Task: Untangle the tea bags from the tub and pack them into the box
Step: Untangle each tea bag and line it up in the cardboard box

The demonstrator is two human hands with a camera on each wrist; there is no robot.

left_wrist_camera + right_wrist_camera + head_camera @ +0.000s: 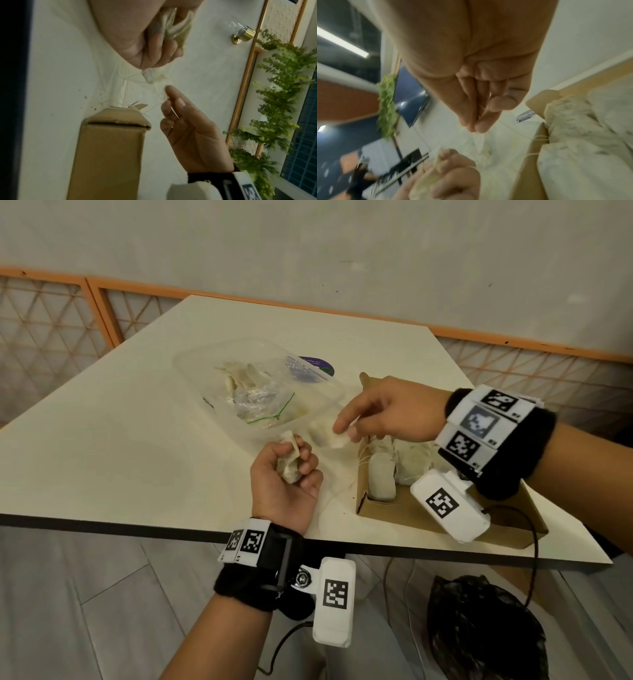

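Note:
My left hand (297,465) grips a bunch of pale tea bags (288,463) just above the table, near its front edge. A paper tag (150,77) and thin strings dangle below that fist. To its right my right hand (346,430) pinches the tea bag strings (163,99) between thumb and fingertips, beside the corner of the clear plastic tub (205,371). The tub holds more tea bags (236,374) and a crumpled zip bag (260,405). The brown cardboard box (380,510) lies at the right, with several tea bags (382,474) in it, under my right wrist.
A purple-labelled lid (317,365) lies behind the tub. The table's front edge (137,527) runs just below my left wrist. A black plastic bag (486,631) sits on the floor at the right. Tea crumbs (91,104) dot the table by the box.

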